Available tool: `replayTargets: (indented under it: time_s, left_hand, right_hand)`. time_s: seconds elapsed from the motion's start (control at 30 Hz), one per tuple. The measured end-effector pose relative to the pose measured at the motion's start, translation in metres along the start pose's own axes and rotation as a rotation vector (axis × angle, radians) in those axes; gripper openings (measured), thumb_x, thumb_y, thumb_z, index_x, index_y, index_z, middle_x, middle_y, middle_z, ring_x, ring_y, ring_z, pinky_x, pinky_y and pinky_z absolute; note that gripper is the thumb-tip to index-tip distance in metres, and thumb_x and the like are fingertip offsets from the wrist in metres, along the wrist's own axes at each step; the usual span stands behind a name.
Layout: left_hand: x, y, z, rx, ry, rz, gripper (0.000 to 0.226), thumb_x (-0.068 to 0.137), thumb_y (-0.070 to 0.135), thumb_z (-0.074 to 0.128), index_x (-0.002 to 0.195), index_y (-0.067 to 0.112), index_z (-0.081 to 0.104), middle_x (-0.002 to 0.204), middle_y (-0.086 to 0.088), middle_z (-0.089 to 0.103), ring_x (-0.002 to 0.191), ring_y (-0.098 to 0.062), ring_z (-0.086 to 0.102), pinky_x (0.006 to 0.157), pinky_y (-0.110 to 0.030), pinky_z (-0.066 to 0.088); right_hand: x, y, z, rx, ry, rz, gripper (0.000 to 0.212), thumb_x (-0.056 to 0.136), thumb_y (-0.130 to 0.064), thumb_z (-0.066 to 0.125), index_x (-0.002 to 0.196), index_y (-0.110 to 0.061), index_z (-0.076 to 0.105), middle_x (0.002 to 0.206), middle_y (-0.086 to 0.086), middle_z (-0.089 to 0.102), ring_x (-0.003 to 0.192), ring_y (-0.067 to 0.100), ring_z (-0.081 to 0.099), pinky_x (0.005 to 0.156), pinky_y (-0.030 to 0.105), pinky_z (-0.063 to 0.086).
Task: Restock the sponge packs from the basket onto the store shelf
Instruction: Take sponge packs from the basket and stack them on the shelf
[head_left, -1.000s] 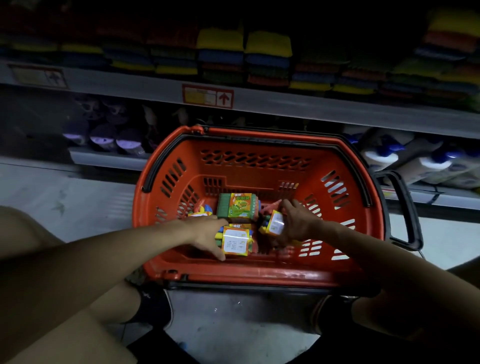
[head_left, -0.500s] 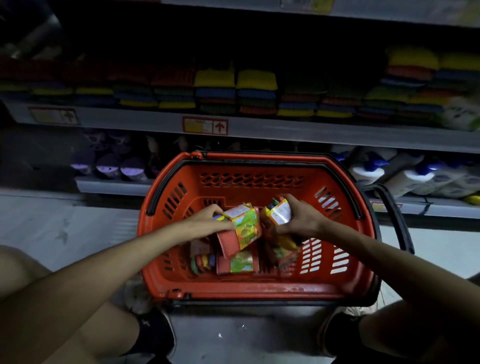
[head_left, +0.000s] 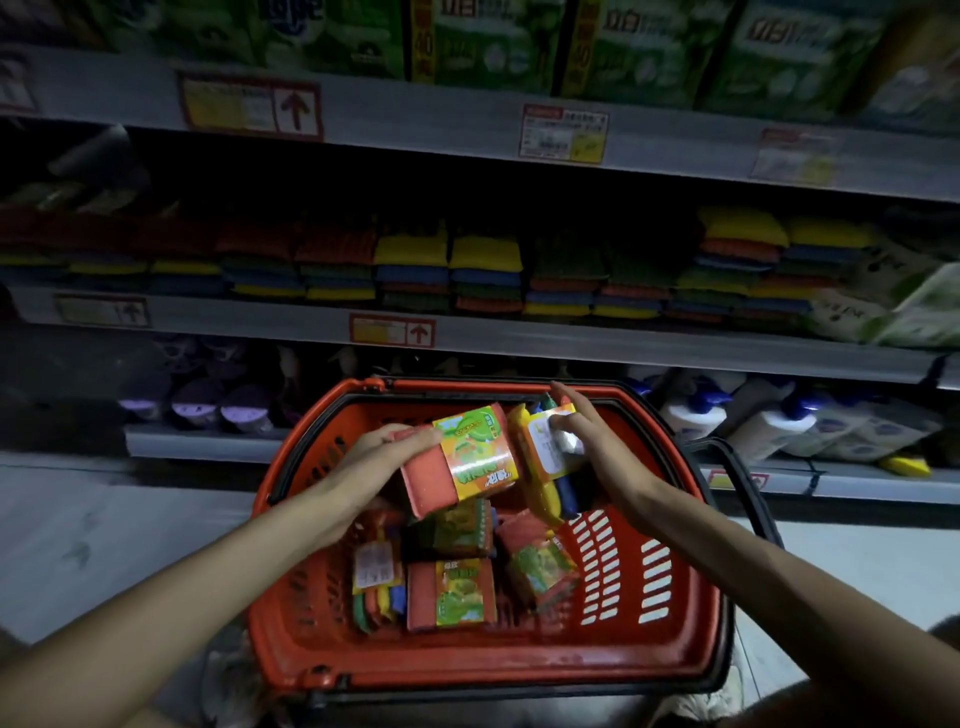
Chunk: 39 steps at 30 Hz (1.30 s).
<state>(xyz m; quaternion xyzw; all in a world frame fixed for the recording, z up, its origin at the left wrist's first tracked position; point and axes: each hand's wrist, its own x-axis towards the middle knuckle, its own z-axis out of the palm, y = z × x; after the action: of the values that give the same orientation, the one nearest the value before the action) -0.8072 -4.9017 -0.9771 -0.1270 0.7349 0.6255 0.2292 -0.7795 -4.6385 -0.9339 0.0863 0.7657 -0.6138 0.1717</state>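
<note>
An orange basket (head_left: 691, 649) stands on the floor in front of me. Above its far half, my left hand (head_left: 379, 454) grips an orange sponge pack (head_left: 460, 460) with a green-yellow label. Beside it my right hand (head_left: 592, 441) holds a second, multicoloured sponge pack (head_left: 545, 467) by its white-labelled end, index finger sticking out. Several more sponge packs (head_left: 452, 592) lie on the basket's bottom. The middle shelf (head_left: 571, 340) behind the basket carries stacks of coloured sponges (head_left: 447, 270).
The top shelf (head_left: 441, 124) bears green boxes and price tags. On the low shelf (head_left: 208, 444) sit purple-lidded tubs (head_left: 218, 410) at left and white bottles with blue caps (head_left: 769, 421) at right. The basket's black handle (head_left: 748, 483) hangs to the right. Grey floor surrounds the basket.
Both hands rose out of the basket, each lifting a sponge pack from the bottom to rim height. My head tilted up, bringing the upper shelves into view.
</note>
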Motion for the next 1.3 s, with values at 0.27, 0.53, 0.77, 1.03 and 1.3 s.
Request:
replayTargets:
  time_s: [0.27, 0.53, 0.77, 1.03, 1.3]
  left_hand:
    - [-0.012, 0.018, -0.008, 0.021, 0.071, 0.211, 0.031, 0.092, 0.039, 0.073, 0.115, 0.019, 0.075, 0.108, 0.0, 0.078, 0.107, -0.022, 0.071, 0.078, -0.026, 0.051]
    - [-0.04, 0.057, 0.007, -0.082, 0.075, 0.367, 0.053, 0.065, 0.061, 0.082, 0.108, 0.03, 0.076, 0.106, 0.004, 0.076, 0.097, -0.009, 0.071, 0.078, -0.02, 0.05]
    - [-0.039, 0.079, 0.024, -0.185, 0.067, 0.317, 0.069, 0.05, 0.068, 0.083, 0.11, 0.035, 0.071, 0.117, -0.002, 0.071, 0.109, -0.019, 0.067, 0.096, -0.041, 0.052]
    - [-0.041, 0.095, 0.043, -0.403, -0.058, 0.169, 0.059, 0.066, 0.021, 0.087, 0.12, 0.013, 0.065, 0.103, -0.012, 0.076, 0.093, -0.026, 0.07, 0.081, -0.044, 0.057]
    - [-0.03, 0.093, 0.06, -0.35, -0.087, 0.196, 0.045, 0.067, 0.035, 0.078, 0.109, 0.018, 0.071, 0.092, -0.004, 0.078, 0.084, -0.018, 0.072, 0.077, -0.037, 0.055]
  right_hand:
    - [-0.018, -0.037, -0.02, -0.037, 0.033, -0.131, 0.058, 0.077, -0.047, 0.08, 0.128, -0.032, 0.059, 0.113, 0.006, 0.072, 0.093, 0.019, 0.076, 0.082, 0.035, 0.063]
    - [-0.033, -0.067, -0.033, -0.28, 0.035, -0.274, 0.057, 0.076, -0.047, 0.072, 0.13, -0.044, 0.052, 0.129, -0.007, 0.058, 0.107, 0.012, 0.067, 0.091, 0.037, 0.059]
    - [-0.044, -0.081, -0.059, -0.171, 0.03, -0.203, 0.05, 0.081, -0.05, 0.081, 0.119, -0.028, 0.057, 0.103, 0.003, 0.076, 0.088, 0.021, 0.078, 0.073, 0.033, 0.061]
    - [-0.045, -0.078, -0.068, -0.104, 0.017, -0.164, 0.056, 0.058, -0.05, 0.079, 0.107, -0.026, 0.065, 0.104, 0.008, 0.074, 0.089, 0.022, 0.075, 0.074, 0.033, 0.057]
    - [-0.04, -0.075, -0.058, 0.058, -0.115, -0.038, 0.042, 0.082, -0.055, 0.076, 0.1, -0.017, 0.073, 0.091, 0.009, 0.078, 0.08, 0.022, 0.076, 0.073, 0.031, 0.058]
